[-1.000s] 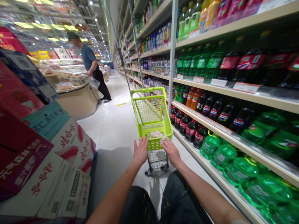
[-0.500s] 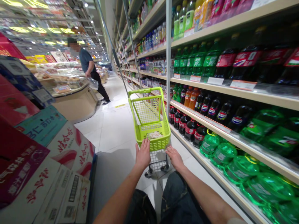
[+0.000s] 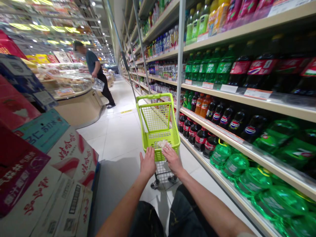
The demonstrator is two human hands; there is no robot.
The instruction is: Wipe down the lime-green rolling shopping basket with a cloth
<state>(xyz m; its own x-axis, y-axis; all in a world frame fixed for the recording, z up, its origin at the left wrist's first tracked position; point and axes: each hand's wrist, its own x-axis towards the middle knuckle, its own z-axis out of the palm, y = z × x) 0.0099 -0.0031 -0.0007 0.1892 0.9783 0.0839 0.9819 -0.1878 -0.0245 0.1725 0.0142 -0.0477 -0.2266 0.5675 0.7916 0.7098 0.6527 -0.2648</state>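
Note:
A small lime-green shopping cart [image 3: 176,135] stands in front of me, with a grid-sided basket and dark wheels. In its basket near my side lies a pale, crumpled-looking item [image 3: 161,143], too blurred to name. My left hand [image 3: 148,162] is at the basket's near left corner, fingers stretched out and holding nothing. Over the near rim reaches my right hand [image 3: 172,160], with its fingers extended and fingertips at the pale item. Whether they touch it I cannot tell.
Along my right run shelves [image 3: 209,86] of soda bottles, with large green bottles [image 3: 255,176] at floor level. Stacked drink cartons [image 3: 74,154] rise close on my left. A person [image 3: 95,69] holding a clear plastic bag stands by a food counter [image 3: 81,110] farther ahead.
My right hand has moved left and up, from beside the cart to over the basket's near rim. My left hand has shifted slightly left and down. The cart stays in place.

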